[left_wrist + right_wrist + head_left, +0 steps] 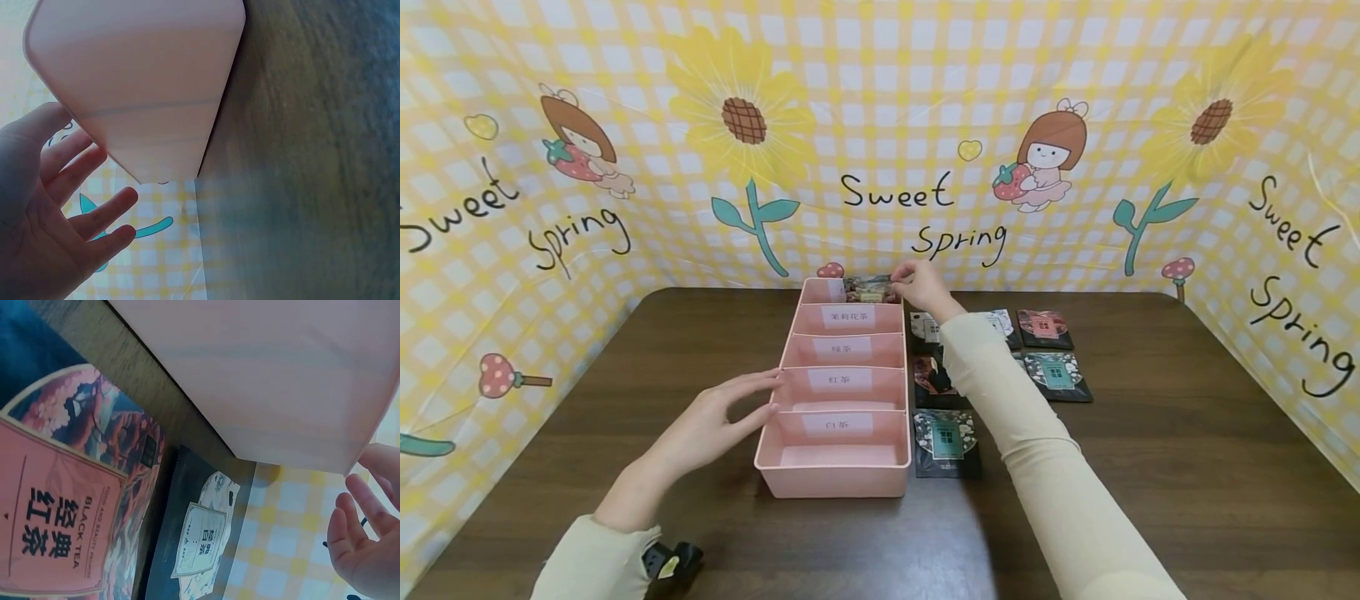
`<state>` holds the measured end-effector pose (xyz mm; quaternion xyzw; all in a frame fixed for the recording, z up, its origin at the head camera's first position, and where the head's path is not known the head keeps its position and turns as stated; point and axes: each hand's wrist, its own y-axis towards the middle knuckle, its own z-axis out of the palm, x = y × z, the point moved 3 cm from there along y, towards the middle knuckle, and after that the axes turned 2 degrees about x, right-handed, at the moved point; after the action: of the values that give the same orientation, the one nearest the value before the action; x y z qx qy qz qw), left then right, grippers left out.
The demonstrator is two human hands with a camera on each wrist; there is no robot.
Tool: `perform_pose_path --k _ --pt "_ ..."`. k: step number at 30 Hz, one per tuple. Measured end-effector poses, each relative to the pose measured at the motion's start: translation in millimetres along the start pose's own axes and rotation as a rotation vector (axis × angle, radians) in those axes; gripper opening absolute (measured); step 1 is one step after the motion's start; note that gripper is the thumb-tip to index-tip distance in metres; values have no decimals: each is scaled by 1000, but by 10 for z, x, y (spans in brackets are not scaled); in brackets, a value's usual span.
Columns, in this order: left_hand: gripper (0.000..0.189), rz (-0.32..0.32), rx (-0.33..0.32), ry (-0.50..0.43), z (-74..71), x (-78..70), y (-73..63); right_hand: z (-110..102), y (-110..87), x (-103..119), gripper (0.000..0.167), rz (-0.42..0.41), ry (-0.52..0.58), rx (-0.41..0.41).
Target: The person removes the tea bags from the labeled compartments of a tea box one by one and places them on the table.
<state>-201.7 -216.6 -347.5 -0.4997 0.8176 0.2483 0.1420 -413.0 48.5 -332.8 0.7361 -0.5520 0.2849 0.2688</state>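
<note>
A long pink divided box stands on the table, its compartments bearing white labels with Chinese writing. My left hand rests on its left rim, fingers extended and relaxed; the left wrist view shows them along the box edge. At the far end, my right hand pinches the right edge of a patterned tea sachet in the farthest compartment. The sachet partly covers that compartment's label. In the right wrist view, the right fingers are by the box's far rim, and the sachet is hidden.
Right of the box lie several dark tea sachets: a black tea sachet with a red label, a green-labelled sachet and another green-labelled sachet nearer. The right forearm covers part of them. A patterned cloth surrounds the wooden table.
</note>
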Motion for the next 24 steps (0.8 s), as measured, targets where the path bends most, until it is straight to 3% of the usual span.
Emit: perform_pose_path --k 16,24 --pt "37 -8 5 -8 0 -1 8 -58 -81 24 12 -49 28 -66" --pt "37 -9 5 -5 -8 -2 3 -113 -128 90 11 -114 77 -106"
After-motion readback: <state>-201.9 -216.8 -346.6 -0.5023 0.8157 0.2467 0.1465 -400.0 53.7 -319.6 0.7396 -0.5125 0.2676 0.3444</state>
